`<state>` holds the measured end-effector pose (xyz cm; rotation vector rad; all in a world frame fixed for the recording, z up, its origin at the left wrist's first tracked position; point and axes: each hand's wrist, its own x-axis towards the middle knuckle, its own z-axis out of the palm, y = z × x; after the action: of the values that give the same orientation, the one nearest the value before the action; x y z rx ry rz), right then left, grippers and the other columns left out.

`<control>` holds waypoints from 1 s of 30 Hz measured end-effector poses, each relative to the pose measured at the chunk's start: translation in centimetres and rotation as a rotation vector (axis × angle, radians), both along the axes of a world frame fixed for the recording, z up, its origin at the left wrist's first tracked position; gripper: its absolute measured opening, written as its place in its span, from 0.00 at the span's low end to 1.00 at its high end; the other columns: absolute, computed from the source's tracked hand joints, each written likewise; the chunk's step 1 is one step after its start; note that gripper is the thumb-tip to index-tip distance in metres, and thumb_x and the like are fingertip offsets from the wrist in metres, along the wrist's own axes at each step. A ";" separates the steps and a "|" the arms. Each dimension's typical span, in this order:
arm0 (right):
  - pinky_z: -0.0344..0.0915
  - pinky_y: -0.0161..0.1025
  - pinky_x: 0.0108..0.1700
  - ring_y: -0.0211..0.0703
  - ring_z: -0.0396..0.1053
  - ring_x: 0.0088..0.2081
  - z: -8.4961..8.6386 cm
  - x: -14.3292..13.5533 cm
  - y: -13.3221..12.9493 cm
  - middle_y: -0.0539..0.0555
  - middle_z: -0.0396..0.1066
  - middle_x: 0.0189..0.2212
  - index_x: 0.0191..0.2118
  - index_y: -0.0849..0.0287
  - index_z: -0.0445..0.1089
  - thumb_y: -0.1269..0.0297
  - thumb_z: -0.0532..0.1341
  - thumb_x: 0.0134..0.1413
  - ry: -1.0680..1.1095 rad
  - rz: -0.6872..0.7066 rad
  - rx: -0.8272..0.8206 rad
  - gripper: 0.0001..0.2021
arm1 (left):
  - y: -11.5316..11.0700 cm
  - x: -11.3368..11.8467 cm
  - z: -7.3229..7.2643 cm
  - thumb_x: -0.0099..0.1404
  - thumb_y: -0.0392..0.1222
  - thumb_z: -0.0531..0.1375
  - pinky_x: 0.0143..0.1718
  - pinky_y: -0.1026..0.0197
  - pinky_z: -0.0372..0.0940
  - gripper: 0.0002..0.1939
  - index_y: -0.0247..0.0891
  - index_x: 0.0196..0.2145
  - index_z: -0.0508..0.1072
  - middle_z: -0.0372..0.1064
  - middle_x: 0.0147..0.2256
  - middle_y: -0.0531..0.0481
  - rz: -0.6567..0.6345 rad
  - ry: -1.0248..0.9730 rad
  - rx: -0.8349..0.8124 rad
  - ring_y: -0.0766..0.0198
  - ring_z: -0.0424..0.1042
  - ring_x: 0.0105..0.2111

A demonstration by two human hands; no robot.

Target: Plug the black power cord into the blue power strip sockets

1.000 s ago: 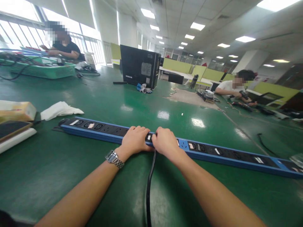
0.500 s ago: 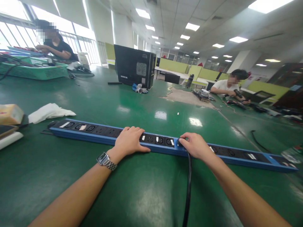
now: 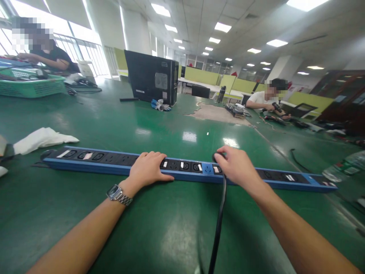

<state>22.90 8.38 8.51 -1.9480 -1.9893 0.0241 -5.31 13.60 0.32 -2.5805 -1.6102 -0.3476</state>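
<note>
Long, straight power strip (image 3: 188, 166) with blue edges and a black socket face is lying across the glossy green table (image 3: 159, 228), running from left to right beneath both hands. The left hand (image 3: 146, 169) is reaching over it left of the middle, its fingers bending across the socket face toward the far edge and its thumb stretching along the near blue side, so the strip is sitting in a grasp between them. A silver, metal-banded wristwatch (image 3: 115, 193) is circling the left wrist. Farther right, the right hand (image 3: 236, 161) is pinching a rounded black plug (image 3: 218, 156) between thumb and fingers, the strip passing beneath them; a square blue socket (image 3: 207, 168) is showing just left of the fingertips. Whether the plug is touching the strip, I cannot tell. From under the right hand a thick black cable (image 3: 219, 220) is running across the strip's near side toward the bottom of the view. Crumpled white tissue (image 3: 42, 140) is lying near the strip's left end, and a clear plastic bottle (image 3: 346, 167) is lying near the right end.
</note>
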 end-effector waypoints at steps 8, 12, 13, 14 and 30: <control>0.58 0.38 0.29 0.43 0.67 0.24 -1.8 10.6 -1.0 0.51 0.70 0.20 0.38 0.60 0.74 0.51 0.54 0.54 0.088 -0.022 -0.125 0.19 | 0.0 0.1 0.1 0.48 0.73 0.59 0.49 0.49 0.59 0.40 0.39 0.48 0.72 0.74 0.44 0.42 0.003 0.007 -0.017 0.46 0.70 0.45; 0.58 0.38 0.31 0.45 0.68 0.26 -3.6 11.6 -0.5 0.52 0.70 0.21 0.40 0.60 0.75 0.53 0.53 0.55 0.020 -0.005 -0.113 0.19 | 0.1 0.0 0.0 0.49 0.72 0.59 0.49 0.48 0.58 0.39 0.39 0.48 0.72 0.74 0.44 0.42 -0.002 0.006 -0.008 0.47 0.70 0.46; 0.59 0.39 0.31 0.45 0.68 0.27 -3.6 11.5 -0.4 0.52 0.71 0.22 0.40 0.60 0.74 0.54 0.53 0.55 0.003 0.005 -0.111 0.19 | 0.1 0.0 0.0 0.49 0.72 0.60 0.49 0.48 0.59 0.39 0.39 0.48 0.72 0.74 0.44 0.42 -0.004 0.005 -0.008 0.47 0.70 0.46; 0.59 0.39 0.31 0.45 0.68 0.27 -3.5 11.4 -0.4 0.52 0.72 0.23 0.40 0.60 0.74 0.54 0.53 0.55 -0.009 0.016 -0.115 0.18 | 0.1 0.0 0.0 0.49 0.72 0.60 0.49 0.48 0.59 0.39 0.39 0.48 0.72 0.74 0.44 0.42 -0.004 0.003 -0.007 0.46 0.70 0.46; 0.60 0.39 0.35 0.47 0.71 0.32 -2.4 9.5 0.0 0.55 0.75 0.28 0.39 0.61 0.75 0.57 0.54 0.55 0.003 -0.133 -0.084 0.16 | 0.0 0.0 0.0 0.48 0.72 0.61 0.48 0.49 0.59 0.39 0.39 0.47 0.72 0.74 0.43 0.43 -0.003 0.000 -0.005 0.47 0.70 0.45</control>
<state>32.38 8.39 6.14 -2.1278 -1.8809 0.0778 -5.31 13.58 0.28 -2.5867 -1.6091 -0.3448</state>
